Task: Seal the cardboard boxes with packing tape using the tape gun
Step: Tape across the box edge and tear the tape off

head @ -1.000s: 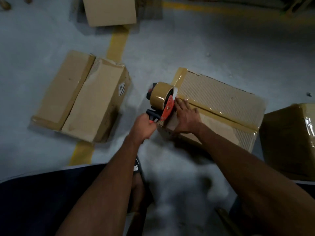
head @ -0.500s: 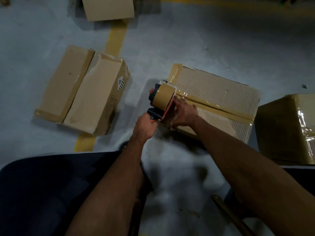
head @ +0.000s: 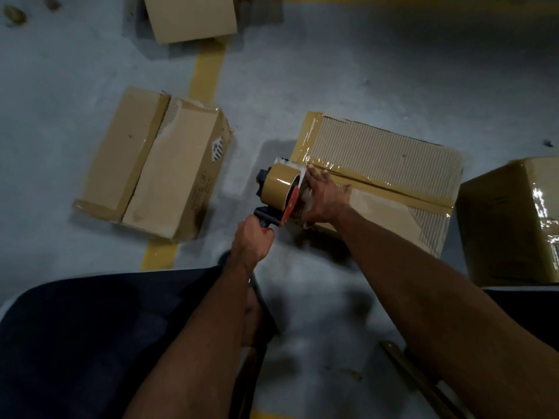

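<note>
Since a second ago: tape gun has come up off the near end face and now sits at the left top edge of the box, roll level with the lid; right hand slid up with it.

Left to right:
- Left box (head: 151, 164) on the floor (head: 75, 71), well apart from the work. Centre seam looks torn and gapped, only old tape at the end. Reads as not yet sealed.
- Far box (head: 190, 16) at top, partly out of shot.
- Left hand (head: 252, 243): grip closed round the black handle of the tape gun (head: 279, 189).
- Right hand (head: 325, 196): fingers flat, pressing on the box's left end right against the roll. Holds nothing.
- Current box (head: 384, 164): glossy tape along its centre seam and over the left corner.
- Wrapped box (head: 514, 222) far right, just beside the current one, already heavily taped.

Judgement: finishing or cutting a strip at the left end.

Risks:
- Right fingertips sit beside the blade end; a sharp tear twist could nick them.
- Cutter can't be seen, so tape contact is unclear. If slack, the strip wrinkles or folds on itself.
- Box face is stripped corrugate; tape may bond poorly and lift.
- Pull towards the body could drag the box if the right hand eases off.
</note>
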`<action>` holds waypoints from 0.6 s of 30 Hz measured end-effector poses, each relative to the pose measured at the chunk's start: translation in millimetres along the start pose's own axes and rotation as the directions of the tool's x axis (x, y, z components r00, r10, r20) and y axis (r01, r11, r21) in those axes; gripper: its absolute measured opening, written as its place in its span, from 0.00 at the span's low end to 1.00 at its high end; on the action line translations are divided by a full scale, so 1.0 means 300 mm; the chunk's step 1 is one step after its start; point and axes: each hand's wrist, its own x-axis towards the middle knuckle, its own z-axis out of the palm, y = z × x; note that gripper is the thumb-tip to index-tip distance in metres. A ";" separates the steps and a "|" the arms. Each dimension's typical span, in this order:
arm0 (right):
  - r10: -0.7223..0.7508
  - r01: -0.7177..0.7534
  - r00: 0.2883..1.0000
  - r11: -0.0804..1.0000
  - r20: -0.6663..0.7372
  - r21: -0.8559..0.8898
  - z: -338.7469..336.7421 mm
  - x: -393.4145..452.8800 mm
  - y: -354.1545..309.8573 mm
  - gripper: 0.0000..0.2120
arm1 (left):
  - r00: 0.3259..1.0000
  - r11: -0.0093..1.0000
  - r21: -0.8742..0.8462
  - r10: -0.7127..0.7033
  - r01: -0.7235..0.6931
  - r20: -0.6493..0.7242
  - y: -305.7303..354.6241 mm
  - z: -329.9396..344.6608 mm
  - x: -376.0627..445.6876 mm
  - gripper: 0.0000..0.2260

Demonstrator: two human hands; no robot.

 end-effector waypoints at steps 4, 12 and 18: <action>0.012 -0.012 1.000 1.000 0.008 -0.003 -0.004 -0.007 -0.008 0.70 | 1.000 1.000 -0.023 -0.013 0.013 0.014 -0.019 0.004 -0.006 0.07; 0.035 -0.035 0.999 0.999 0.011 0.026 -0.017 -0.015 -0.022 0.68 | 0.998 0.998 -0.028 -0.063 0.064 0.007 -0.044 -0.004 -0.039 0.05; 0.030 -0.030 1.000 0.998 -0.001 0.056 -0.023 -0.021 -0.016 0.67 | 0.996 0.996 -0.003 -0.083 0.084 0.036 -0.040 -0.017 -0.081 0.06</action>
